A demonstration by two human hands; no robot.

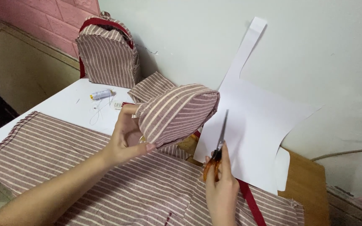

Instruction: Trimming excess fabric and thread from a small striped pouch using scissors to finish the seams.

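A striped pouch [177, 112] is held up above the counter [68, 102] by the left hand [126, 136], whose grip is closed on the pouch's lower edge, thumb in front and fingers behind. Scissors [219, 142] are held in the right hand [222, 186], the grip clenched around the orange handles, with the blades pointing up just beside the pouch's right side (whether the tips touch the fabric cannot be told). Striped cloth [105, 175] is spread flat on the counter below both hands. A white paper pattern [252, 121] is leaned against the wall behind the scissors. Farther back, a striped bag [107, 52] is stood upright in the corner, and a thread spool [101, 94] is laid near it.
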